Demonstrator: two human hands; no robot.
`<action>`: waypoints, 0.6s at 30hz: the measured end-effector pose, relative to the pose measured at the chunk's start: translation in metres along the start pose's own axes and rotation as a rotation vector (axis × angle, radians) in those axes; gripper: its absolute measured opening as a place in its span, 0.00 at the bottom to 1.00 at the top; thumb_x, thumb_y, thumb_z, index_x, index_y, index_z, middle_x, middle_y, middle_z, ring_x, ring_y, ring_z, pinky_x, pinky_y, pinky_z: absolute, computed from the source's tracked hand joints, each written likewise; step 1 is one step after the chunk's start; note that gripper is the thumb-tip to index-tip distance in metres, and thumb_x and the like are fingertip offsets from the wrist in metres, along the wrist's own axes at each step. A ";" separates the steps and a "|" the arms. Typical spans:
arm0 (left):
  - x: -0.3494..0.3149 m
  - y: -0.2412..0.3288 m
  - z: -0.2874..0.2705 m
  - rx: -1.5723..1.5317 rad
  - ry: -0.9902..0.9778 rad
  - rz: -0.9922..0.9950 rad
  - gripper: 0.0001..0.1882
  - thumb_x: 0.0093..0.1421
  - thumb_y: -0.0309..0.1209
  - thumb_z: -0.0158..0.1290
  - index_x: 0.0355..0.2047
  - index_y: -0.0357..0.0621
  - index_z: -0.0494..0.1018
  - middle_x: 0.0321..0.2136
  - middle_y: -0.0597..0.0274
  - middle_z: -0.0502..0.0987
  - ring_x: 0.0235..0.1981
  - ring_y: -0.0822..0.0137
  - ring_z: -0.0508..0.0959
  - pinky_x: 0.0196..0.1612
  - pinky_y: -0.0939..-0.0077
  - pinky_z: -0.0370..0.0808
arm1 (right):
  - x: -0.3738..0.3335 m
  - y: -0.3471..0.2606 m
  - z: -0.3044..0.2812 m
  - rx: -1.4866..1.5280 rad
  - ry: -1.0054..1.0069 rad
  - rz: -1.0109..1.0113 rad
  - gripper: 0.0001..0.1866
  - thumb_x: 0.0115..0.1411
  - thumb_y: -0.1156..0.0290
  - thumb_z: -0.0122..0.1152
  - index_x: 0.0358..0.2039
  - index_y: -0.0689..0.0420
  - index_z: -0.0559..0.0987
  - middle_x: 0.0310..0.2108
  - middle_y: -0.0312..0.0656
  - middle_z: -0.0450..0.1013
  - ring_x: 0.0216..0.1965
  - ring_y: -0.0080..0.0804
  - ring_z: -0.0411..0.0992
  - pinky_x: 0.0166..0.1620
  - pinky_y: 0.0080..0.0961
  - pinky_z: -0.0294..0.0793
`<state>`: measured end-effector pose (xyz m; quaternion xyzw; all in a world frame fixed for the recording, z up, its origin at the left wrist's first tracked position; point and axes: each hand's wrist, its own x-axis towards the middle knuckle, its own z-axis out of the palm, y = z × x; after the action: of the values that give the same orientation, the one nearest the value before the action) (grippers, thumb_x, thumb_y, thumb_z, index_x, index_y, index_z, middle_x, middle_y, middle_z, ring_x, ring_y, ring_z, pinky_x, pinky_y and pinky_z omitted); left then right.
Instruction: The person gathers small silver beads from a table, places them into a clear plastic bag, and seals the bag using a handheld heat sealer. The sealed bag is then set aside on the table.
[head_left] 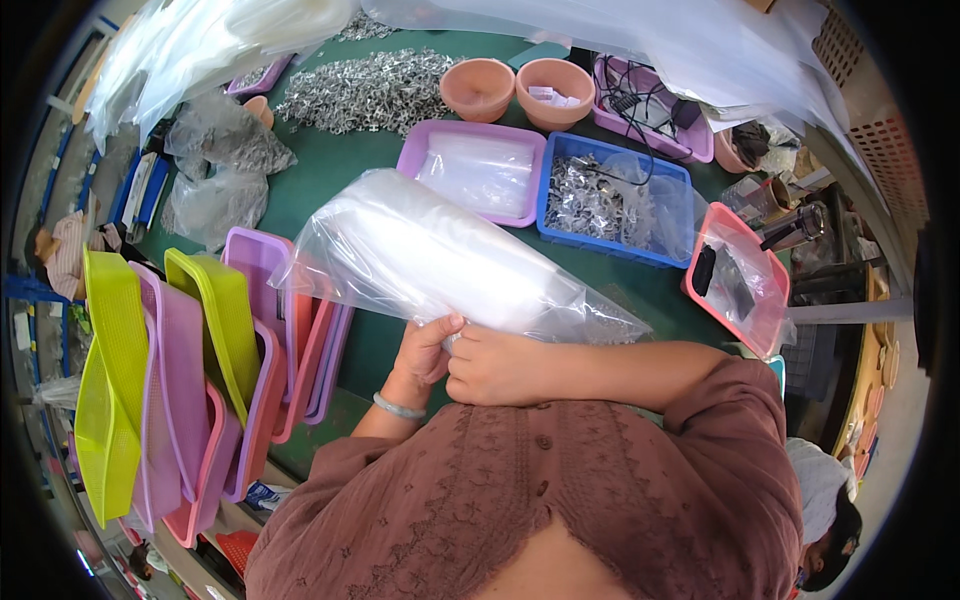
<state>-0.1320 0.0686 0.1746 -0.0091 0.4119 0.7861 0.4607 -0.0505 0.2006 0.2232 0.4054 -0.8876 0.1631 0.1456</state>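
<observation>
Your top (560, 500): dusty mauve-brown blouse, loose fit, thin crinkled fabric. Embroidered floral or eyelet pattern runs across chest panel. Small round matching buttons down centre placket. Sleeves wide, ending near elbows, forearms bare below. Your left wrist: thin pale silvery-grey bangle (398, 407), plain, smooth. Your hands (470, 360): bare, no gloves, no rings visible.

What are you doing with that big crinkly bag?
A person holds a stack of clear plastic bags with both hands. The left hand and right hand pinch it together at its lower edge, close to the body, above a green table. Behind it sit a purple tray with more plastic, a blue tray with small metal parts, and a loose pile of metal parts. Coloured trays stand stacked at the left.
</observation>
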 end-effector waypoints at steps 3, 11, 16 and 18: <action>0.001 0.004 -0.003 0.013 -0.038 0.056 0.31 0.44 0.25 0.58 0.50 0.35 0.59 0.42 0.55 0.68 0.44 0.61 0.70 0.47 0.70 0.68 | 0.002 0.013 -0.046 0.319 -0.171 0.043 0.04 0.45 0.71 0.53 0.19 0.56 0.69 0.20 0.36 0.68 0.25 0.33 0.66 0.32 0.28 0.65; -0.024 -0.019 -0.025 0.042 0.022 -0.007 0.31 0.43 0.23 0.59 0.49 0.37 0.60 0.42 0.57 0.68 0.45 0.62 0.68 0.49 0.69 0.65 | -0.087 0.210 -0.031 0.111 -0.028 1.052 0.21 0.41 0.65 0.64 0.37 0.61 0.74 0.32 0.50 0.71 0.36 0.40 0.71 0.41 0.32 0.70; -0.034 -0.028 -0.037 0.094 0.108 -0.040 0.27 0.45 0.22 0.59 0.46 0.36 0.63 0.39 0.59 0.70 0.42 0.66 0.69 0.46 0.73 0.67 | -0.068 0.249 0.046 -0.124 -0.313 1.032 0.38 0.34 0.57 0.69 0.47 0.57 0.68 0.48 0.49 0.63 0.49 0.45 0.63 0.49 0.40 0.64; -0.035 -0.031 -0.042 0.146 0.111 -0.030 0.24 0.46 0.23 0.59 0.44 0.36 0.65 0.37 0.61 0.71 0.40 0.68 0.70 0.44 0.75 0.67 | -0.041 0.242 0.053 -0.126 -0.478 1.082 0.44 0.34 0.57 0.70 0.52 0.56 0.63 0.54 0.47 0.57 0.54 0.45 0.56 0.52 0.44 0.59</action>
<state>-0.1048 0.0235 0.1408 -0.0251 0.4927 0.7453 0.4485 -0.2176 0.3561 0.1181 -0.0884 -0.9843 0.0653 -0.1382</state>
